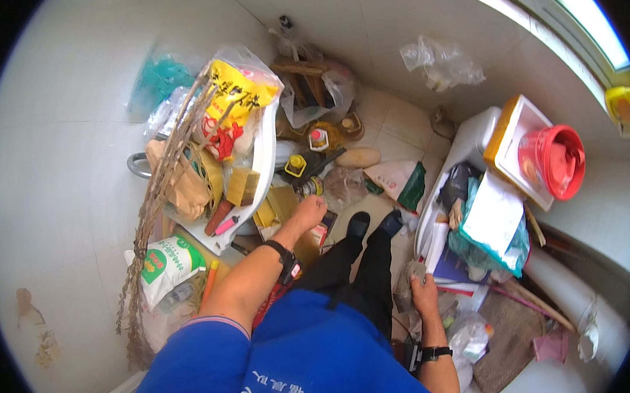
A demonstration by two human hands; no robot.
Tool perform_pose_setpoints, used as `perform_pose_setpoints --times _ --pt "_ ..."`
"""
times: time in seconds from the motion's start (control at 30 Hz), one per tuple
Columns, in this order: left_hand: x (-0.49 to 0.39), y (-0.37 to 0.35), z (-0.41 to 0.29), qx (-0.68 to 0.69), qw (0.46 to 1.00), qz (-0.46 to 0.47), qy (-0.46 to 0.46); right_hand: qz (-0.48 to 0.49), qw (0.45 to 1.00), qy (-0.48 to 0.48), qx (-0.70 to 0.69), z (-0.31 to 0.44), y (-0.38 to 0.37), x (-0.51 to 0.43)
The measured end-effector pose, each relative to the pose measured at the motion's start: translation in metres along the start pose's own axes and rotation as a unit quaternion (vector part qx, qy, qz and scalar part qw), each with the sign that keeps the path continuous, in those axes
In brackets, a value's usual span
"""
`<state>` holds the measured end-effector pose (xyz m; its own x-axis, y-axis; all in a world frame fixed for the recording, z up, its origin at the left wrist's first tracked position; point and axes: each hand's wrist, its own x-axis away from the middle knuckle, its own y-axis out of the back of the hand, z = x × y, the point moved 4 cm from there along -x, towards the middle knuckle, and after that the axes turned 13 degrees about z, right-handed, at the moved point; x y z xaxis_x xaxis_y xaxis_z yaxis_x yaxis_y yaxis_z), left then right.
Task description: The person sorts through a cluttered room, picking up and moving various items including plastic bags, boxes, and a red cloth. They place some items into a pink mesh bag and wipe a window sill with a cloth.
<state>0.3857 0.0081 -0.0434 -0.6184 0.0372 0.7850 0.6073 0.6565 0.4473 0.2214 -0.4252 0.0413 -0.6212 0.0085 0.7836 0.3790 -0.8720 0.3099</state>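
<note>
My left hand [310, 211] is curled into a loose fist above the floor clutter, and nothing shows in it. Just beyond it lie a small jar [311, 186] and an open yellow cardboard box [278, 205]; whether the hand touches either I cannot tell. On the other side, my right hand [424, 294] grips a grey-brown cloth [416, 272] hanging beside my leg. Close to that hand stands a white open-topped unit [425, 222] heaped with papers and bags. A teal plastic bag [508, 257] with a white sheet on it tops the heap.
Dry stalks [147, 224] lean across a white shelf [270, 164] bearing a yellow bag [234, 92]. Oil bottles [319, 137] and a white-and-green sack [399, 179] lie on the floor. A red bucket [545, 161] rests on a foam box [519, 138]. A brown mat [508, 331] lies right.
</note>
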Motion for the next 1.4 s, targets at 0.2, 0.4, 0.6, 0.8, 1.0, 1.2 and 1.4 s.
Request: perform_pose_setpoints --times 0.2,0.4,0.6,0.8,1.0,1.2,1.4 --pt "-0.028 0.021 -0.032 -0.005 0.999 -0.033 0.019 0.029 0.999 0.016 -0.009 0.013 0.029 -0.048" --pt "-0.111 0.076 -0.072 0.018 0.998 -0.062 0.012 0.062 0.998 -0.018 -0.023 0.011 0.018 -0.074" --pt "-0.227 0.139 -0.1 -0.034 0.991 -0.127 0.024 0.069 0.996 -0.05 -0.038 -0.014 -0.027 -0.104" --pt "-0.3 0.237 -0.141 -0.036 0.975 -0.213 0.06 0.107 0.992 -0.054 -0.027 0.01 -0.055 -0.121" --pt "-0.378 0.341 -0.169 0.016 0.941 -0.333 0.058 0.088 0.992 -0.075 -0.05 0.027 -0.064 -0.142" --pt "-0.444 0.376 -0.158 -0.077 0.9 -0.429 0.016 0.096 0.98 -0.124 -0.126 0.01 -0.08 -0.155" --pt "-0.492 0.452 -0.148 -0.535 0.761 -0.262 0.258 0.096 0.969 -0.154 -0.169 -0.014 -0.094 -0.165"
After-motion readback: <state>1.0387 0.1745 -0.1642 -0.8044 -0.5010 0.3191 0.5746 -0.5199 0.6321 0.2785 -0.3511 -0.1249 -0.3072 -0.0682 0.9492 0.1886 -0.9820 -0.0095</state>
